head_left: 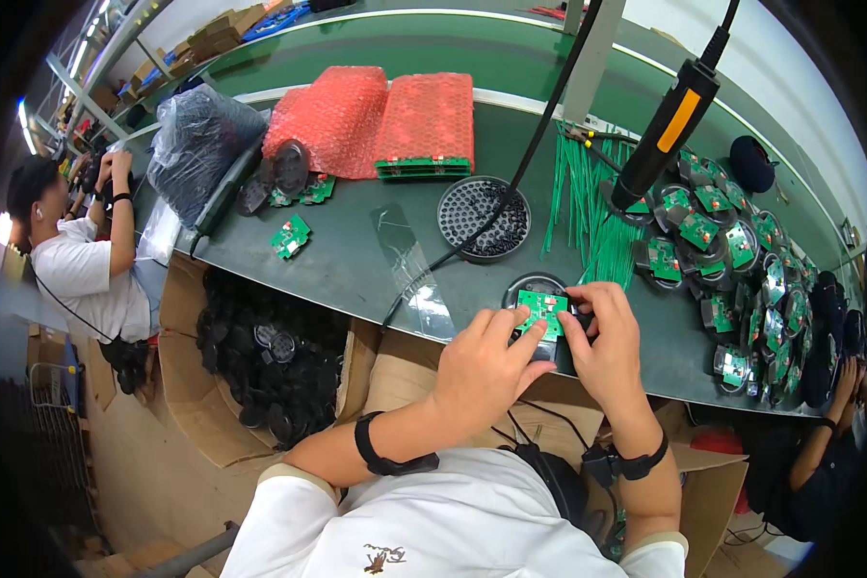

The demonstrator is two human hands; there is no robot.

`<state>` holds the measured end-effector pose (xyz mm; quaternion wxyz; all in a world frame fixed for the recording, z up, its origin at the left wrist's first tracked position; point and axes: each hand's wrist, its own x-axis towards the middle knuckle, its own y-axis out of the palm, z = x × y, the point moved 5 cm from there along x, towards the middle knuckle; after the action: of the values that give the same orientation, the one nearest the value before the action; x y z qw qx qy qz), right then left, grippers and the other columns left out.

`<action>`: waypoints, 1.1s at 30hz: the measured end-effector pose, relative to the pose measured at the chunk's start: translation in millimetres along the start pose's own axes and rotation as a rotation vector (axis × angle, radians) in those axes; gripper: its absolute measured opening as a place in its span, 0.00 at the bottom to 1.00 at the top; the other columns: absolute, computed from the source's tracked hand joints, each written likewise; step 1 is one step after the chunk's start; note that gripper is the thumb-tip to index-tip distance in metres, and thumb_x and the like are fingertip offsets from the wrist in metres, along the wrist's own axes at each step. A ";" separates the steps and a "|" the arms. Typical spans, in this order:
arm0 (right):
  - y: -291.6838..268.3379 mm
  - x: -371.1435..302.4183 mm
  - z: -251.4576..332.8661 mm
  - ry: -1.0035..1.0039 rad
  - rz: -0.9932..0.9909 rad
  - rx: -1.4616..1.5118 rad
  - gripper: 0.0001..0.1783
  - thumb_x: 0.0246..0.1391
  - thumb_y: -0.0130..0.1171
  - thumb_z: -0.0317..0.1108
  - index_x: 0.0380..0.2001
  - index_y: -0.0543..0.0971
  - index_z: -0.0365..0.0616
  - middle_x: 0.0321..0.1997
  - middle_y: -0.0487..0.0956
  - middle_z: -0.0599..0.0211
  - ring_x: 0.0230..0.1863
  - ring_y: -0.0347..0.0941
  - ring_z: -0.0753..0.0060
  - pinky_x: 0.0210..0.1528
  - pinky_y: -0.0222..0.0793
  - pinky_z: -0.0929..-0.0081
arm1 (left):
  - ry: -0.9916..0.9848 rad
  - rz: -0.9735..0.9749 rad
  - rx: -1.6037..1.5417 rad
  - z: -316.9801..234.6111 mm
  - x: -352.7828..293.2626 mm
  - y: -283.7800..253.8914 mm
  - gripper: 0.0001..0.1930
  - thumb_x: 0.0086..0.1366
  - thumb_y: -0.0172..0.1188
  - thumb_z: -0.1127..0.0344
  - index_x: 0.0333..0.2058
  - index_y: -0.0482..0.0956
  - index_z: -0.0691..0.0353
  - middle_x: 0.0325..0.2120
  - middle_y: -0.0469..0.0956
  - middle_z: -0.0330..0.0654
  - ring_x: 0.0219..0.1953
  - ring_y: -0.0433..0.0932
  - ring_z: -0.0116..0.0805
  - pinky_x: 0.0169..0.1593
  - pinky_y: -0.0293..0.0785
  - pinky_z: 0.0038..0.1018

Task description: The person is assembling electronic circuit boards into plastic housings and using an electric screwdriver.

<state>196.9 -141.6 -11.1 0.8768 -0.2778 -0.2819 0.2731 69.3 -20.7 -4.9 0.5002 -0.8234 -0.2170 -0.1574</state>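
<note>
A green circuit board [539, 305] with red and white parts lies in a round black plastic housing [528, 280] at the table's front edge. From the left, my left hand [486, 361] has its fingertips pressed on the board's lower left part. My right hand [602, 332] grips the right side, its thumb on the board and its index finger at the housing's rim. Both hands are closed around the pair. My fingers hide much of the housing's lower side. Just beyond stands a round black dish [485, 255] of small dark screws.
An electric screwdriver [667, 135] hangs over green wires [592, 212]. At right, housings with boards [703, 231] are piled. Red bubble wrap [328, 116] and stacked boards [424, 168] stand at the back. A carton [188, 385] of black housings sits below left; co-workers [82, 250] flank me.
</note>
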 end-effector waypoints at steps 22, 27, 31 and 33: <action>-12.6 3.2 -0.9 -0.044 -0.095 0.062 0.07 0.57 0.65 0.19 0.39 0.81 0.37 0.42 0.81 0.59 0.37 0.81 0.68 0.34 0.76 0.75 | 0.045 0.323 -0.174 130.2 129.3 2.3 0.05 0.55 0.68 0.80 0.30 0.84 0.66 0.30 0.81 0.49 0.34 0.85 0.45 0.39 0.79 0.37; -36.8 45.9 -30.5 0.101 -0.155 0.235 0.11 0.60 0.66 0.24 0.46 0.82 0.38 0.45 0.83 0.65 0.44 0.81 0.76 0.44 0.78 0.74 | -0.042 0.461 -0.187 136.4 127.4 10.2 0.06 0.54 0.71 0.77 0.31 0.86 0.63 0.30 0.80 0.48 0.35 0.82 0.46 0.39 0.76 0.39; -53.8 103.3 -46.0 0.081 -0.288 0.316 0.26 0.61 0.66 0.26 0.62 0.75 0.40 0.55 0.81 0.62 0.52 0.79 0.72 0.52 0.78 0.72 | 0.040 0.494 -0.211 133.9 125.5 4.0 0.05 0.54 0.72 0.75 0.31 0.86 0.62 0.29 0.79 0.48 0.33 0.81 0.47 0.38 0.75 0.39; -59.5 127.6 -42.7 -0.004 -0.402 0.382 0.36 0.62 0.67 0.28 0.71 0.65 0.38 0.60 0.78 0.58 0.57 0.77 0.69 0.59 0.75 0.70 | 0.060 0.499 -0.196 133.0 124.5 2.4 0.04 0.55 0.71 0.75 0.30 0.86 0.62 0.29 0.79 0.48 0.33 0.80 0.47 0.38 0.75 0.38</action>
<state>331.9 -116.2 41.5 0.9494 -0.0452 -0.2764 0.1422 182.8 121.9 -7.3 0.4479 -0.8907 0.0240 -0.0739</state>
